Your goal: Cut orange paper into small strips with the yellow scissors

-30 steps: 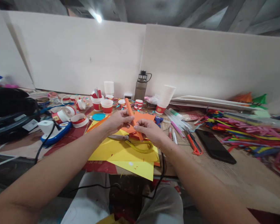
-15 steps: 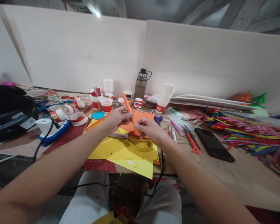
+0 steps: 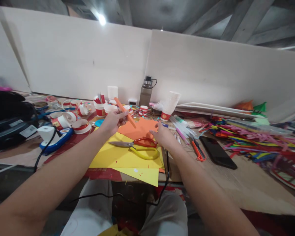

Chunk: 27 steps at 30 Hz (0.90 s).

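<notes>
L hand [image 3: 113, 121] pinching strip [image 3: 130, 119] | axis far-L→near-R, near end twd R hand [image 3: 163, 135] | R part-spread, nothing seen held

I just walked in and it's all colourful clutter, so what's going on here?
Someone is handling paper at a crowded bench. Their left hand grips an orange strip. Their right hand, apparently holding nothing, is near an orange sheet and scissors. The scissors lie over yellow paper; a stack of cups stands beyond.

Scissors [image 3: 131, 144] on paper sheets [image 3: 103, 159], 1 phone [image 3: 217, 152] to their right, bottle [image 3: 146, 93] behind, power strip [image 3: 68, 135] to the left.
</notes>
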Motion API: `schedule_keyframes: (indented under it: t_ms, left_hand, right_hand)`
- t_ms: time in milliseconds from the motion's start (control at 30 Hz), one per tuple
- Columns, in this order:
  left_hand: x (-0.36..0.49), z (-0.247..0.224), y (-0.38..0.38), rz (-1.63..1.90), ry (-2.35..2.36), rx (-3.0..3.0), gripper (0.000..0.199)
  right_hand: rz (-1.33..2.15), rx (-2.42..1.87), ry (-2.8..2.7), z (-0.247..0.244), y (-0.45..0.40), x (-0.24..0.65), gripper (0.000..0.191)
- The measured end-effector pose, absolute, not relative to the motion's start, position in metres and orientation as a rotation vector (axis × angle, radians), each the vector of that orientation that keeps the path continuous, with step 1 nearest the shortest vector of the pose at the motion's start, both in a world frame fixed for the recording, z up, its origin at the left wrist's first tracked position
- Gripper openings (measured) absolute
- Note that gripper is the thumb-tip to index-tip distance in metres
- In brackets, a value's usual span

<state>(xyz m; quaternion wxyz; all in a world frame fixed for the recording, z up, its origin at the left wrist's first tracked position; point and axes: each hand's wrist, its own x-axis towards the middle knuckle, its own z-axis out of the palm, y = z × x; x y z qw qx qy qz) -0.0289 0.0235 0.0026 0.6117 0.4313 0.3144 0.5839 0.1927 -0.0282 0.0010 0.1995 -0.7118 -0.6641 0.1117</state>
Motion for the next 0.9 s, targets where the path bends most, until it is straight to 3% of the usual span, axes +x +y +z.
schedule_keyframes:
  t_ms: [167, 367, 533, 900]
  left_hand:
    - [-0.034, 0.003, 0.029, 1.377, 0.74, 0.981, 0.018]
    - [-0.039, -0.006, 0.038, 1.317, 0.825, 1.036, 0.019]
    - [-0.031, -0.017, 0.037, 1.176, 1.028, 1.09, 0.022]
    - [-0.035, -0.021, 0.038, 0.996, 1.076, 1.052, 0.028]
  right_hand:
    - [0.141, -2.049, -1.925, -0.008, -0.024, 0.187, 0.05]
    - [0.05, -1.922, -2.178, -0.016, -0.019, 0.18, 0.033]
    - [0.095, -1.571, -2.46, -0.02, -0.021, 0.173, 0.036]
    - [0.175, -1.496, -2.54, -0.012, -0.03, 0.175, 0.028]
